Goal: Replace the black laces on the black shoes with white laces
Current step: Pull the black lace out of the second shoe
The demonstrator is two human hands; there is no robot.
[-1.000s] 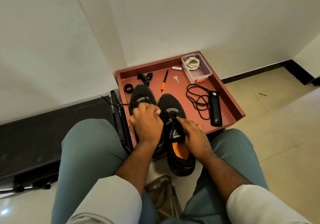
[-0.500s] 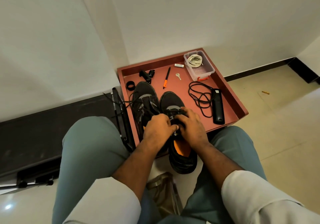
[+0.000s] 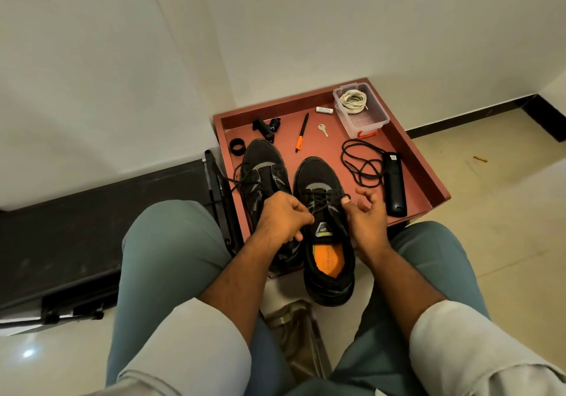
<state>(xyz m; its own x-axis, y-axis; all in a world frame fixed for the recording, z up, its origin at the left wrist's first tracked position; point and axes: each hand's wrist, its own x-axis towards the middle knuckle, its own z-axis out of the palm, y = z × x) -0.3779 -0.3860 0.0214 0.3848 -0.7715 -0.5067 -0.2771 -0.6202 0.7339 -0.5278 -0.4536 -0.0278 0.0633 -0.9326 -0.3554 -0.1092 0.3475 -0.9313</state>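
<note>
Two black shoes stood side by side at the near edge of a red tray [image 3: 422, 162], toes pointing away from the person. The right shoe [image 3: 326, 230], with its orange insole showing, overhung the tray's near rim; the left shoe [image 3: 263, 175] lay just beside it, its laces already loosened and trailing over the tray's left wall.

Both hands worked at the right shoe. The left hand [image 3: 283, 218] sat over the gap between the shoes, its fingers curled together and pinching a strand of the black lace [image 3: 321, 201] at the shoe's left eyelets. The right hand [image 3: 366, 221] was on the shoe's other flank; thumb and forefinger pinched the lace end near the right eyelets while the remaining fingers splayed apart above the tray floor.

Farther back on the tray, a clear plastic box [image 3: 367, 116] held the coiled white laces [image 3: 353, 101], well apart from both hands. A removed black lace [image 3: 361, 162] lay in loose loops beside a black remote [image 3: 396, 181], near the right hand but not touching it.
</note>
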